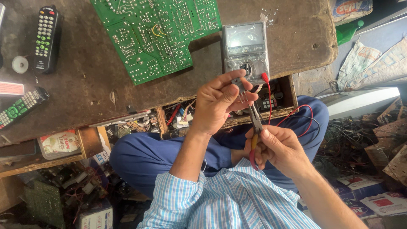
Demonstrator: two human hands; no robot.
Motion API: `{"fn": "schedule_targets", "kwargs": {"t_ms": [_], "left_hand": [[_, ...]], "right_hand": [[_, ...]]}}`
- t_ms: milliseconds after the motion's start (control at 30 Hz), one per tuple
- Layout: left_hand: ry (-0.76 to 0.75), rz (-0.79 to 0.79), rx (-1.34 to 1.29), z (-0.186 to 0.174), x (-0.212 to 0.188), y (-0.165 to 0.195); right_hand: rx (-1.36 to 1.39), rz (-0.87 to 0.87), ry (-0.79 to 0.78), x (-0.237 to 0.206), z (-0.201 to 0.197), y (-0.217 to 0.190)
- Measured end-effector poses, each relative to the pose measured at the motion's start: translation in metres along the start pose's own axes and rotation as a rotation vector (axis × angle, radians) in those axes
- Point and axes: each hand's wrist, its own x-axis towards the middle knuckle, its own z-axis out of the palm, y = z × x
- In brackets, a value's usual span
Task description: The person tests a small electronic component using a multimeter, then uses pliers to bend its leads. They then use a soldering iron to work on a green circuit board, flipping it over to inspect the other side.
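Cluttered repair shop: a worn brown bench [97,85] fills the upper view, with the person's blue-trousered legs under it and scrap wires and boxes on the floor around.

At the front edge of the bench, above the lap, the left hand [218,104] pinches a small part [242,91] between thumb and fingertips; the part is mostly hidden, with thin metal legs hanging below it. The grip is closed on it, with the forefinger stretched out across the top. The right hand [277,150] is wrapped shut round the red and yellow handles of one pair of pliers [255,127], whose narrow nose points up and meets the part's legs just under the left fingers. Whether the nose actually clamps a leg I cannot tell.

Just behind the hands stands one grey meter [246,48], its dial touched by the left fingertips. One red lead [275,114] and one black lead loop from it down over the right knee.

Farther out lies one large green board [157,34], solder side up. At the left edge of the bench are two remotes [45,38], one black and upright, one slanted lower down, with a small spool [20,64] between them.
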Motion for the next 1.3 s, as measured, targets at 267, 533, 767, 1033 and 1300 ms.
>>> {"fn": "schedule_targets", "kwargs": {"t_ms": [267, 533, 767, 1033, 1300], "left_hand": [[-0.037, -0.016, 0.075, 0.0020, -0.0030, -0.0035], [-0.075, -0.031, 0.062, -0.0012, -0.0031, -0.0054], [-0.091, -0.040, 0.047, -0.0026, -0.0054, -0.0073], [-0.112, -0.048, 0.066, -0.0031, -0.0055, -0.0037], [-0.099, -0.018, 0.022, -0.0023, -0.0040, -0.0072]], "right_hand": [[0.017, -0.006, -0.006, 0.0027, 0.0008, -0.0007], [0.011, -0.014, 0.013, 0.0034, 0.0022, -0.0025], [0.003, -0.018, 0.045, 0.0032, 0.0036, -0.0009], [-0.013, -0.033, 0.038, 0.0017, 0.0007, 0.0001], [-0.120, -0.029, 0.054, -0.0008, -0.0029, -0.0010]]}}
